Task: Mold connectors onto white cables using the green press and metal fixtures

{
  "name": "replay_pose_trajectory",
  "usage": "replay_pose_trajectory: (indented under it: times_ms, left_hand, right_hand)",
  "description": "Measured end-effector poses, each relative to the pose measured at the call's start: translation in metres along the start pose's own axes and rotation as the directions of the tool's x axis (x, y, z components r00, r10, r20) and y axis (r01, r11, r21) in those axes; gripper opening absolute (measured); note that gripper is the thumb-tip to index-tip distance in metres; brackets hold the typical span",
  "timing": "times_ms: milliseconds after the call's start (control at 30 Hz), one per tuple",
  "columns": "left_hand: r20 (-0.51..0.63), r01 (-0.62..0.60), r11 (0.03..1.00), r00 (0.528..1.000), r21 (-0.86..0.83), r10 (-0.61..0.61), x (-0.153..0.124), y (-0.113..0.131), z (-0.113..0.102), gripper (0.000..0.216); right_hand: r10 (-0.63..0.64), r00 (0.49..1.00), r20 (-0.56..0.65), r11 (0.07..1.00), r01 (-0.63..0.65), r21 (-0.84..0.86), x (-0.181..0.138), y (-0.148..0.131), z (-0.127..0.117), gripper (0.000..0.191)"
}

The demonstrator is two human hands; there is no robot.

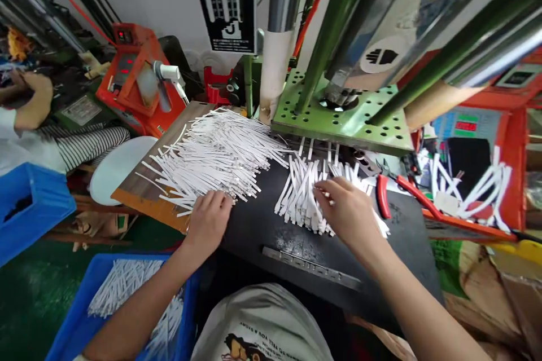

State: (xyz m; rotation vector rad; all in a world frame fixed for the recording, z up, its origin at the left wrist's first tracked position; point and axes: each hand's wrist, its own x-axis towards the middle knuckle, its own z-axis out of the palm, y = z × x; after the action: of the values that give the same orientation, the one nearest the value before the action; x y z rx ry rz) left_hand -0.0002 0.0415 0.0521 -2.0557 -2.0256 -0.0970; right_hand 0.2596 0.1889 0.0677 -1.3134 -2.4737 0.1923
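- The left hand [209, 223] was at the near edge of the big heap of white strips [215, 152], with its fingers bent downward; I cannot tell whether they grasped any strip.
- The right hand [349, 211] was over the smaller heap of white strips [301, 194], its thumb and first finger curved near each other; whether a strip was between them, I cannot tell.
- The smaller heap lay on the black worktop [254, 225], to the right of the big heap and in front of the green metal plate [342, 131].
- A thin metal bar [311, 268] lay near the worktop's front edge.
- Red-handled pliers [417, 196] lay to the right of the right hand.
- More strips [118, 287] were in a blue box [129, 256], below the left forearm.
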Motion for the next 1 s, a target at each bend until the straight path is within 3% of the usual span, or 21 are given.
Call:
replay_pose_trajectory:
  times_ms: [133,233,333,400,467,533,633,700,767,833,933,1000]
  left_hand:
    - [-0.051,-0.086,0.996,0.995,-0.025,0.084,0.004,-0.019,0.013,0.011]
    - [-0.102,-0.118,0.979,0.990,-0.167,0.102,0.017,-0.013,0.010,0.012]
    - [-0.226,-0.241,0.901,0.960,-0.360,0.167,0.029,-0.004,-0.003,0.015]
    - [-0.305,-0.297,0.812,0.940,-0.502,0.155,0.037,0.002,-0.015,0.016]
    - [-0.294,-0.252,0.686,0.954,-0.683,0.057,0.044,0.008,-0.025,0.018]
    - [-0.171,-0.130,0.469,0.984,-0.874,-0.045,0.047,0.013,-0.032,0.023]
    - [0.040,0.044,0.090,0.998,-0.995,-0.045,0.041,0.026,-0.028,0.028]
    - [0.076,0.076,-0.011,0.997,-0.997,-0.012,0.031,0.041,-0.017,0.027]
    - [0.019,0.018,0.055,1.000,-0.998,0.008,0.017,0.060,-0.005,0.025]
    - [-0.091,-0.104,0.211,0.993,-0.972,0.069,0.004,0.079,0.006,0.023]
    - [-0.208,-0.265,0.392,0.961,-0.881,0.184,-0.007,0.098,0.013,0.020]
    - [-0.219,-0.309,0.469,0.946,-0.827,0.238,-0.008,0.105,0.013,0.012]
  right_hand:
    - [-0.161,0.959,0.231,0.986,0.167,-0.005,0.064,-0.056,0.019,0.028]
    - [-0.178,0.953,0.245,0.982,0.189,-0.020,0.106,-0.088,0.036,0.024]
    - [-0.189,0.948,0.256,0.980,0.200,-0.017,0.116,-0.102,0.037,0.026]
    - [-0.195,0.941,0.275,0.977,0.210,-0.025,0.101,-0.095,0.026,0.028]
    - [-0.216,0.930,0.298,0.969,0.241,-0.050,0.071,-0.076,0.010,0.027]
    - [-0.231,0.919,0.320,0.962,0.266,-0.068,0.030,-0.050,-0.009,0.022]
    - [-0.152,0.947,0.284,0.988,0.153,0.019,-0.039,-0.015,-0.029,0.019]
    - [-0.071,0.978,0.196,0.978,0.030,0.205,-0.082,-0.001,-0.030,0.018]
    - [-0.017,0.997,0.076,0.913,-0.016,0.407,-0.116,0.003,-0.019,0.014]
    - [0.011,1.000,-0.028,0.847,0.005,0.532,-0.137,-0.001,-0.004,0.013]
    - [0.012,0.993,-0.114,0.821,0.056,0.568,-0.148,-0.011,0.013,0.015]
    - [-0.002,0.990,-0.144,0.838,0.080,0.540,-0.147,-0.014,0.016,0.015]
